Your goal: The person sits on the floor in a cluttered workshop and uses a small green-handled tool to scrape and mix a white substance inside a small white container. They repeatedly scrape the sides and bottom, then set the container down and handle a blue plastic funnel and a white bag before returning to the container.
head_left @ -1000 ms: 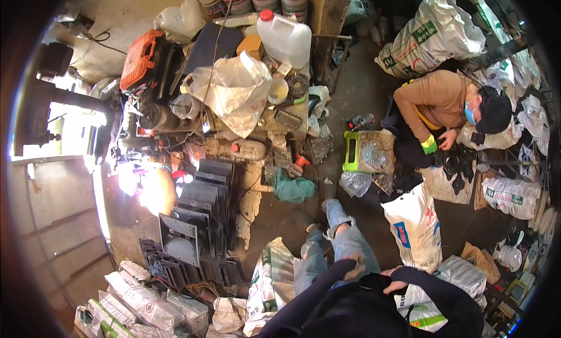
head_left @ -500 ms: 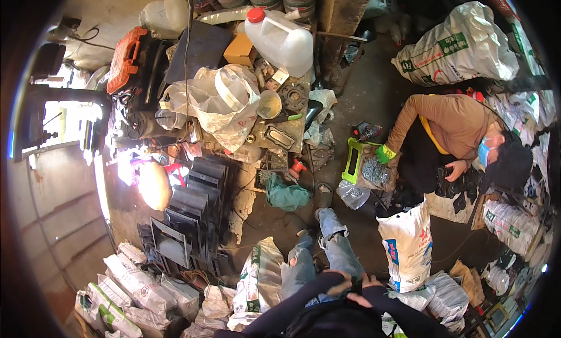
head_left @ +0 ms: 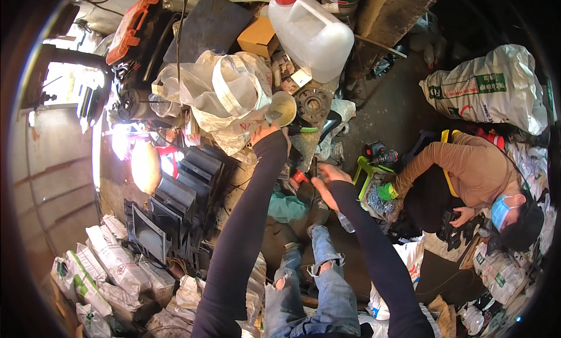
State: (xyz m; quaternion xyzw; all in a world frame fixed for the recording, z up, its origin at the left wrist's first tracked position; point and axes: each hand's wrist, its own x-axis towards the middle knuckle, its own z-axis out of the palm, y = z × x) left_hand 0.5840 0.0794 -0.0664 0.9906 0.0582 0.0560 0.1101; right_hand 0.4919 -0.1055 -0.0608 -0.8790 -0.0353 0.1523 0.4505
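My left hand (head_left: 265, 132) reaches over the workbench, at the lower edge of a round yellowish tub (head_left: 284, 108) and beside a large whitish plastic sack (head_left: 219, 95). Its fingers are blurred and partly hidden, so a grip on the tub cannot be made out. My right hand (head_left: 331, 183) hangs in the air off the bench's front edge, fingers spread and nothing in them. Close to its fingertips is a red object (head_left: 298, 178), above a green plastic bag (head_left: 287, 207). A green-handled tool (head_left: 302, 130) lies on the bench near a round metal part (head_left: 312, 105).
A white jug with a red cap (head_left: 312, 37) and a cardboard box (head_left: 258, 37) stand farther back. Black metal frames (head_left: 178, 192) are stacked at left. On the right a co-worker (head_left: 467, 168) bends over a green-framed stool (head_left: 365, 177). Filled sacks (head_left: 123, 262) line the floor.
Both my hands have moved from my lap up and forward, the left to the tub on the bench, the right to beside the bench edge. The view has shifted nearer the bench.
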